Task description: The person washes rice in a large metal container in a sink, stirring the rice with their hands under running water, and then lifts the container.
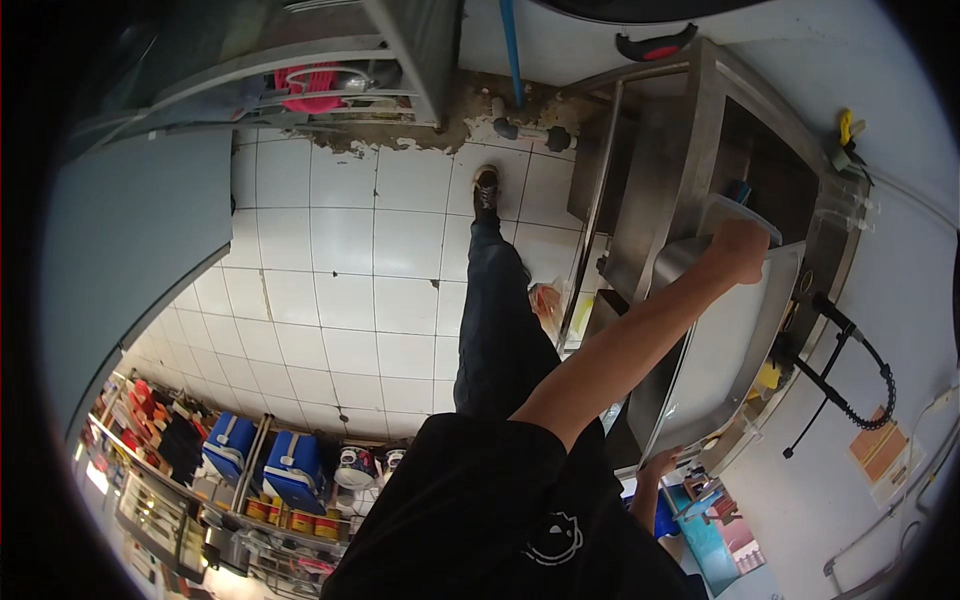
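Observation:
A large stainless steel pan with a pale inner surface lies across the metal sink unit on the right. My left hand is closed at the pan's far end, with the rim mostly hidden under the fingers. Just beyond that fist shows the edge of a translucent plastic container in the dark basin. The other end of the pan is held by my right hand, its fingers over the near edge and its forearm partly behind my black shirt.
A black hose tap rises beside the pan. Blue cool boxes and tins line the lower left. A grey-blue panel borders the white tiled floor. Pipes run low along the wall.

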### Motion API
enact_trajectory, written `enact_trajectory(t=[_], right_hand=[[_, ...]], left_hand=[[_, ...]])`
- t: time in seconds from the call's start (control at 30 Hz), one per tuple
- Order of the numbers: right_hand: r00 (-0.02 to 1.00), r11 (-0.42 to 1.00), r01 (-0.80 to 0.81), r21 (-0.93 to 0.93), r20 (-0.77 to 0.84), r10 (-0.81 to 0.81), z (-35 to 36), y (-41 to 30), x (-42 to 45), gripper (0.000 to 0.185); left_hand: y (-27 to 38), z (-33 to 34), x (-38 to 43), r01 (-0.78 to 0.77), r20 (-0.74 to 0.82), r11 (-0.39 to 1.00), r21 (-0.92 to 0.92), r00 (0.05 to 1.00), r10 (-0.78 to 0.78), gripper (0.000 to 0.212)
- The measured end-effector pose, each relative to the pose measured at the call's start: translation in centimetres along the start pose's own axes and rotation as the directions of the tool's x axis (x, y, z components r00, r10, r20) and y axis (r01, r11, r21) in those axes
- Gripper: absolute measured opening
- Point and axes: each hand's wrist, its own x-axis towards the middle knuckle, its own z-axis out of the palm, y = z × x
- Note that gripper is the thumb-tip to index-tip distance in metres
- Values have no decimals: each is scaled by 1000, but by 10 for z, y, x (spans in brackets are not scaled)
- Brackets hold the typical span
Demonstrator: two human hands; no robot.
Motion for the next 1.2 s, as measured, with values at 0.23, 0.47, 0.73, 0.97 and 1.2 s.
enact_trajectory(t=[0.23,0.47,0.73,0.97,1.2], right_hand=[[996,995,86,-56,-9,-86,0,3,2,80],[997,996,59,-73,-36,-61,7,2,-7,78],[998,997,55,54,-39,-53,11,-8,-22,70],[998,998,23,58,-67,-19,11,0,-11,72],[999,1000,19,0,-34,-19,10,10,-9,71]], left_hand=[[-1,-6,-7,-9,7,999,-50,1000,10,17],[0,-13,-9,-1,76,999,-36,997,3,16],[0,-14,-8,-16,135,1000,-26,991,20,16],[3,-16,-7,3,130,998,-56,992,4,17],[2,-18,-11,19,158,997,-81,987,-6,16]])
